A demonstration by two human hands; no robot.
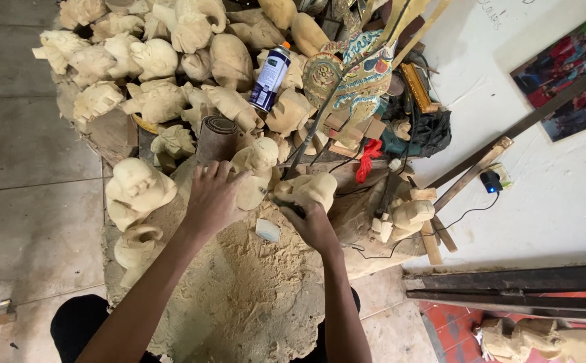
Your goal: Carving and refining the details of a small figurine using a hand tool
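my left hand (213,196) lies spread on the pale carved wooden figure (256,168) straight ahead, right hand (314,225) just beside it looks closed on another carving (313,188), kinda hard to tell.

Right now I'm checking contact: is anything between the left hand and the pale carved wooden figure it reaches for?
Nothing visible: the left hand rests directly on the pale carved wooden figure, beside the brown sandpaper roll.

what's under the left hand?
Left hand presses on a pale unpainted carved wooden figure, beside a brown sandpaper roll. The palm covers the figure's near side; sawdust-covered mat lies below.
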